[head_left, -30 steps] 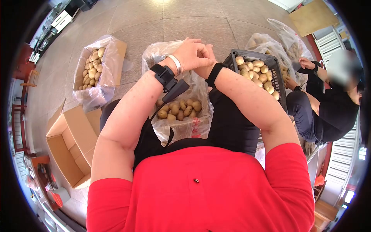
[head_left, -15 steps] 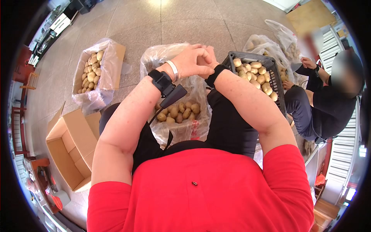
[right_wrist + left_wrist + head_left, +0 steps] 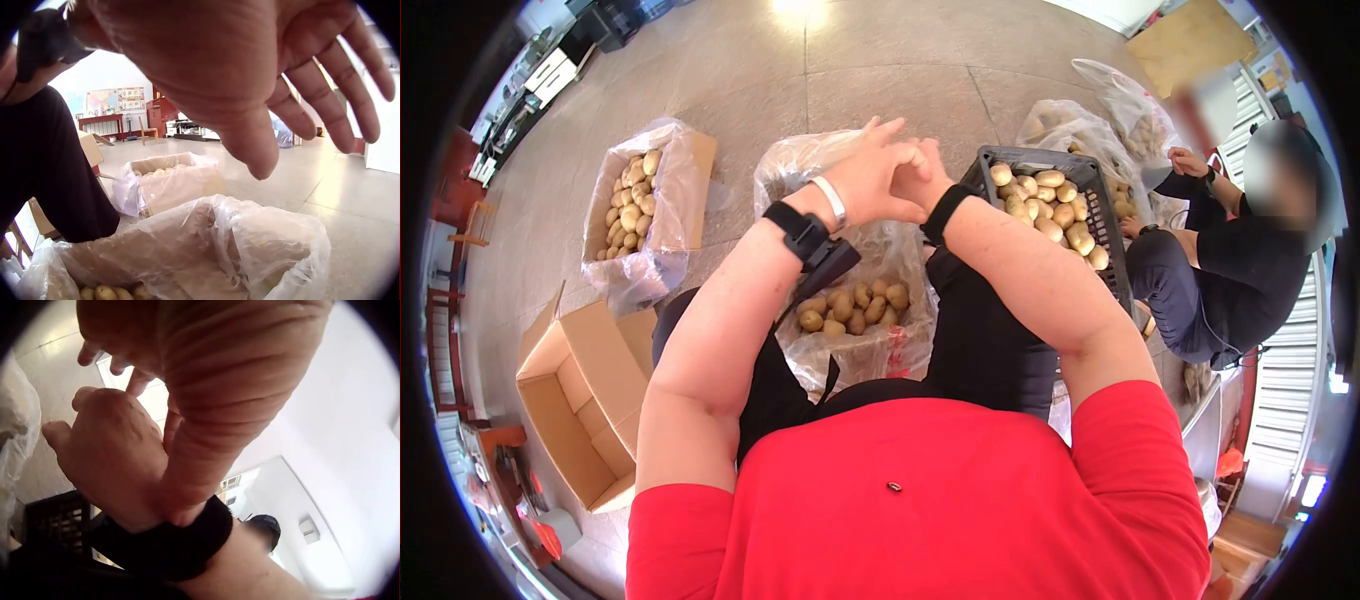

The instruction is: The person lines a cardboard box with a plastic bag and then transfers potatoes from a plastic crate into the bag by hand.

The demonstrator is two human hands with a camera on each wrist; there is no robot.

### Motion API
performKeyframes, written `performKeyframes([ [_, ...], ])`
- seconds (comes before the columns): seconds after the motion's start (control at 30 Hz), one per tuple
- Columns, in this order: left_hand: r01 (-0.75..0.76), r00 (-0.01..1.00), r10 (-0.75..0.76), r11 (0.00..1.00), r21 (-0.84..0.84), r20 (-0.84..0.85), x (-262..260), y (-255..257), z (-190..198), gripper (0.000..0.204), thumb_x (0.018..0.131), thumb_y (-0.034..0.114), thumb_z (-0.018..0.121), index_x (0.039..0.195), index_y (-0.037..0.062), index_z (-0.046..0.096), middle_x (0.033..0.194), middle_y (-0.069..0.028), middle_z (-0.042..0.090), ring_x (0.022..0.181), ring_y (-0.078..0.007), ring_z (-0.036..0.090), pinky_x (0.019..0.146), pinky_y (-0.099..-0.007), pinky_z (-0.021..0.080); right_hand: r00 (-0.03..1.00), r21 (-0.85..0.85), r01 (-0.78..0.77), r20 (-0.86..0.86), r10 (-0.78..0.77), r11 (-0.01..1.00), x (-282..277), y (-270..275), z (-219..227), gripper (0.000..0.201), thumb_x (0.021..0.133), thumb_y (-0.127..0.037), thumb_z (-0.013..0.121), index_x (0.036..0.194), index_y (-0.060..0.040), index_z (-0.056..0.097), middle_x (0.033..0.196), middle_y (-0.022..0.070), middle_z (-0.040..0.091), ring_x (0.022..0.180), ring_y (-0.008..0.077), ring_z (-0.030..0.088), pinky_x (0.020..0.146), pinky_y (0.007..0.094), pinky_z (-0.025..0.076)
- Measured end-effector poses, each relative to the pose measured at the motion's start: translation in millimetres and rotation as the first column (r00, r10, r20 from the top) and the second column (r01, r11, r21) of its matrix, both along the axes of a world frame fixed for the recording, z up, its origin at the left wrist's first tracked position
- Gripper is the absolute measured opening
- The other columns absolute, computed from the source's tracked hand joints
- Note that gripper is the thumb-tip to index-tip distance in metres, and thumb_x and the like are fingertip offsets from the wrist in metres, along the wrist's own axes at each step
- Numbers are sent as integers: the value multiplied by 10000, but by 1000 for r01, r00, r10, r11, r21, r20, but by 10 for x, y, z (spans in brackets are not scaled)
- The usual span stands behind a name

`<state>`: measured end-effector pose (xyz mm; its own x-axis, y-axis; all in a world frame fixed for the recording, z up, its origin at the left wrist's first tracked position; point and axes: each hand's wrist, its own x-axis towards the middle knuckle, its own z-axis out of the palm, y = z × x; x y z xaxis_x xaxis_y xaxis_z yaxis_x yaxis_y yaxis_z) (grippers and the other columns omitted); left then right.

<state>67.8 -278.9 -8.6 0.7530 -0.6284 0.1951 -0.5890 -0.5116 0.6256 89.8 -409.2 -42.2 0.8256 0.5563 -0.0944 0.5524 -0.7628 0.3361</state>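
Observation:
Both hands meet above a plastic-lined box of potatoes (image 3: 855,305). My left hand (image 3: 870,180) has its fingers spread and extended, also seen from the palm side in the right wrist view (image 3: 250,75). Its thumb touches the right wrist beside the black band (image 3: 169,547). My right hand (image 3: 925,185) lies partly behind the left in the head view. In the left wrist view, the right hand (image 3: 112,450) shows its back, fingers loosely bent. Neither hand shows an object held.
A lined potato box (image 3: 690,195) stands at left, above an open cardboard box (image 3: 585,400). A black crate (image 3: 1115,225) of potatoes stands at right. Behind it are clear bags (image 3: 1060,120) with potatoes, and a seated person in black (image 3: 1250,260).
The left fingers have spread and straightened over the right hand. The head view has shifted slightly, so the boxes and crate appear lower and a little further left.

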Motion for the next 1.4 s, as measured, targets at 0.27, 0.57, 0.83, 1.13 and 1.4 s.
performKeyframes([
  [0.27, 170, 931, -196, 979, 108, 310, -36, -1, 282, 288, 599, 159, 803, 795, 115, 597, 1417, -159, 394, 1372, -413, 234, 1119, -504, 230, 973, 294, 120, -223, -54, 948, -17, 153, -229, 511, 809, -401, 613, 1256, -162, 544, 1207, 82, 571, 1160, 275, 516, 933, 517, 397],
  [0.57, 128, 990, -137, 975, 182, 33, -30, 24, 257, 226, 634, 206, 797, 832, 150, 704, 1405, -156, 409, 1373, -413, 229, 1111, -460, 250, 907, 691, 122, -369, 202, 713, -211, 198, -447, 530, 810, -392, 611, 1282, -166, 524, 1244, 79, 556, 1202, 261, 487, 975, 505, 365],
  [0.83, 54, 998, -45, 971, 234, -43, 100, 63, 143, 165, 768, 229, 703, 792, 68, 680, 1352, -157, 462, 1317, -412, 323, 1069, -442, 298, 910, 633, -304, -27, 413, 712, -125, 341, -764, 331, 861, -180, 535, 1173, -86, 592, 1226, 117, 557, 1178, 254, 490, 979, 357, 379],
  [1.13, -29, 996, 25, 999, 39, 88, -147, -31, 141, 299, 729, 66, 716, 1002, 177, 669, 1366, -213, 431, 1325, -442, 305, 1087, -463, 283, 947, 383, -316, 187, 262, 868, 48, 2, -550, 253, 833, -212, 557, 1056, -130, 643, 1164, 103, 615, 1133, 223, 552, 883, 358, 454],
  [1.4, -60, 997, 67, 983, -176, 32, -224, -178, 86, 235, 762, 16, 673, 955, 150, 668, 1435, -200, 358, 1327, -382, 343, 1069, -420, 311, 989, 415, -76, -83, 120, 907, 108, -119, -171, 233, 820, -221, 565, 1020, -142, 655, 1114, 89, 641, 1101, 222, 577, 839, 362, 476],
])
